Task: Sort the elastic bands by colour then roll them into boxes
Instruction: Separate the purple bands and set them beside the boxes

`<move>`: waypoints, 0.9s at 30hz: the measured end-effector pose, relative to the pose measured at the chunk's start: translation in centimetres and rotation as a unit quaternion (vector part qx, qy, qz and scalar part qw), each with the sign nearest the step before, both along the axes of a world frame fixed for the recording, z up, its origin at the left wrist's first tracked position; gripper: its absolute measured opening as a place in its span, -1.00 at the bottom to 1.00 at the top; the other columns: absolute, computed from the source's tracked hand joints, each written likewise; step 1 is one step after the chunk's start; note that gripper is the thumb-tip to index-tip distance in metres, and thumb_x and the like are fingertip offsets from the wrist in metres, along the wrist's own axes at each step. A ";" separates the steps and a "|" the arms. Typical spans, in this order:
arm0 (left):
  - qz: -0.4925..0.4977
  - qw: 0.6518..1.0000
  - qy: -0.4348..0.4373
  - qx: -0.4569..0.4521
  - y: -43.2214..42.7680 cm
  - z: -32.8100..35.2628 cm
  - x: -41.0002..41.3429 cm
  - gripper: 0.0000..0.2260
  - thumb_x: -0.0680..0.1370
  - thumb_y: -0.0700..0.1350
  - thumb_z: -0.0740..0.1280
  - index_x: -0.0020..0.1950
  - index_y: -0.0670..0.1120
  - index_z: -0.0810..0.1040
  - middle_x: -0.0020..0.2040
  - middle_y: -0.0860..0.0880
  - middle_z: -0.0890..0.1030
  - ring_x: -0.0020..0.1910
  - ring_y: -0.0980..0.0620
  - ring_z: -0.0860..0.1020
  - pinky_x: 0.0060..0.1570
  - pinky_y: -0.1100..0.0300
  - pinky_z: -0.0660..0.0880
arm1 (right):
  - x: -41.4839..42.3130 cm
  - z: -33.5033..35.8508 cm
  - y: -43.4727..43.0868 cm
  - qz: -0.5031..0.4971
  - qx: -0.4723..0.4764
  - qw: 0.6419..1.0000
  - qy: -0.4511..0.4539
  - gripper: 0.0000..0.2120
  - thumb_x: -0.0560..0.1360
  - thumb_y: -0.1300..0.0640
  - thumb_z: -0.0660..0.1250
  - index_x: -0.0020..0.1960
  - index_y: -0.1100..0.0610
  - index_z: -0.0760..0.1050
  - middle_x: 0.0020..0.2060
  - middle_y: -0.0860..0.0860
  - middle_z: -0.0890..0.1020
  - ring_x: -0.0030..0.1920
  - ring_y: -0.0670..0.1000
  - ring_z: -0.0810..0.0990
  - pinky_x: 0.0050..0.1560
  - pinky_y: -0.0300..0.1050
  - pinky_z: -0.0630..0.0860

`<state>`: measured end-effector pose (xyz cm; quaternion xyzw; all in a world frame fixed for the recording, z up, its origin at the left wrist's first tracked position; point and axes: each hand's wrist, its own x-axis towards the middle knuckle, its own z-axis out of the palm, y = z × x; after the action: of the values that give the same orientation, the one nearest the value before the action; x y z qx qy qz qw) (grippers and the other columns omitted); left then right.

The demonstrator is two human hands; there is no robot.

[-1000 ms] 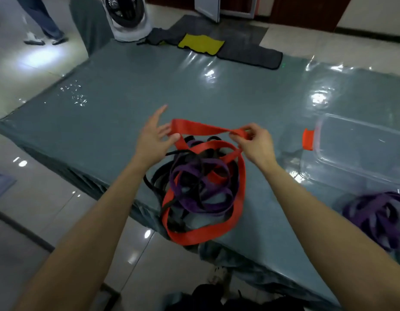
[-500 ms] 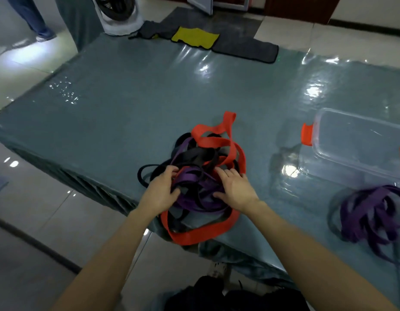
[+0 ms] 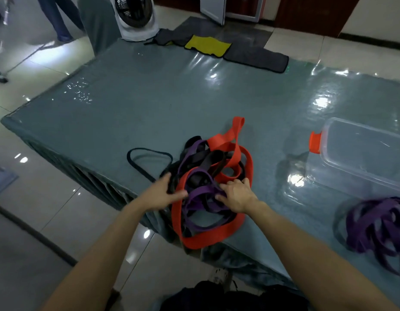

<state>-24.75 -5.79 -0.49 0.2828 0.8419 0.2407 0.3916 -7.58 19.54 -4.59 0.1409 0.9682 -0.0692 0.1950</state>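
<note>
Head view: likely soft, light tangle of elastic bands point(image 3: 213, 167) at near table point(image 3: 149, 113) edge, right hand point(image 3: 238, 195) curled into a purple band point(image 3: 203, 191), left hand point(image 3: 159, 194) blurred, grip untellable; best pinched by one free loop.

The worktop point(image 3: 149, 108) carries a band tangle point(image 3: 203, 194); right of it, a clear box point(image 3: 360, 153) and purple bands point(image 3: 374, 223); beyond, cloths point(image 3: 257, 56).

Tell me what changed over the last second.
The left hand and right hand let go of the stretched red band, which fell on the far side of the pile, and came down into it. A black loop spread out leftward. The box and purple heap stayed.
</note>
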 end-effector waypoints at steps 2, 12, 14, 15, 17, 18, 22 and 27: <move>-0.078 0.997 -0.012 -0.027 0.3 -1.5 2.6 0.32 0.25 0.42 0.65 0.76 0.17 -0.10 0.55 0.13 0.35 0.51 0.02 0.43 0.50 0.08 0.42 | 0.1 -0.3 -0.1 0.008 0.001 1.000 -0.010 -0.47 0.69 -0.34 0.14 0.43 0.00 0.53 0.30 0.11 0.56 0.37 0.20 0.45 0.41 0.21 0.26; 0.202 0.944 0.007 0.260 4.7 3.1 -2.2 -0.40 0.47 -0.49 0.56 0.48 -0.25 0.55 0.17 -0.28 0.72 0.07 -0.10 0.69 0.41 -0.26 0.57 | -1.2 10.1 6.1 -0.145 -0.182 0.940 0.251 -0.71 0.66 0.01 0.43 0.14 0.21 0.46 -0.06 0.24 0.69 0.01 0.35 0.65 -0.04 0.14 0.45; 0.182 0.930 0.038 0.316 8.6 7.6 -4.4 -0.51 0.46 -0.45 0.59 0.37 -0.25 0.63 0.12 -0.23 0.74 0.03 -0.01 0.71 0.41 -0.19 0.59 | -2.4 15.0 8.4 -0.186 -0.173 0.912 0.323 -0.66 0.63 -0.03 0.47 0.14 0.20 0.45 -0.11 0.18 0.67 -0.06 0.29 0.63 -0.11 0.10 0.42; 0.167 0.924 0.051 0.341 10.5 9.9 -5.2 -0.53 0.46 -0.42 0.61 0.35 -0.23 0.65 0.11 -0.20 0.74 0.04 0.00 0.72 0.40 -0.13 0.60 | -2.9 17.6 9.5 -0.202 -0.167 0.895 0.362 -0.62 0.61 -0.08 0.49 0.16 0.17 0.45 -0.12 0.11 0.67 -0.08 0.24 0.62 -0.12 0.07 0.43; 0.159 0.906 0.082 0.383 13.3 13.4 -6.4 -0.55 0.47 -0.33 0.64 0.34 -0.17 0.66 0.10 -0.16 0.76 0.09 -0.05 0.74 0.33 -0.01 0.63 | -3.5 22.1 11.3 -0.219 -0.167 0.860 0.429 -0.57 0.57 -0.15 0.51 0.21 0.11 0.48 -0.09 -0.03 0.67 -0.08 0.09 0.63 -0.09 0.00 0.48; 0.153 0.902 0.107 0.388 14.1 14.4 -6.7 -0.55 0.48 -0.26 0.66 0.35 -0.13 0.67 0.11 -0.12 0.77 0.11 -0.04 0.74 0.31 0.05 0.63 | -3.4 23.6 12.1 -0.218 -0.163 0.858 0.435 -0.58 0.57 -0.16 0.51 0.22 0.09 0.50 -0.07 -0.05 0.68 -0.07 0.05 0.63 -0.07 -0.01 0.52; -0.034 0.959 0.243 0.140 14.5 12.8 -7.5 -0.39 0.57 0.05 0.60 0.55 -0.12 0.54 0.38 -0.09 0.65 0.38 -0.10 0.60 0.43 0.08 0.47 | -1.9 25.6 14.0 -0.188 -0.121 0.938 0.264 -0.72 0.51 -0.18 0.57 -0.06 -0.03 0.57 -0.27 -0.05 0.64 -0.23 0.08 0.62 -0.30 -0.09 0.48; -0.085 0.973 0.209 0.048 13.9 8.0 -2.6 -0.18 0.48 0.33 0.56 0.60 -0.08 0.46 0.54 -0.19 0.50 0.60 -0.24 0.38 0.61 -0.07 0.29 | 0.4 25.2 15.1 -0.257 -0.175 0.891 0.332 -0.75 0.42 -0.12 0.65 -0.07 0.02 0.74 -0.24 0.00 0.75 -0.21 0.01 0.72 -0.14 -0.01 0.64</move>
<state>-27.37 8.07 7.51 0.4160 0.8654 0.1824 0.2117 -7.13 34.61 20.57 0.3168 0.8788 -0.3278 -0.1409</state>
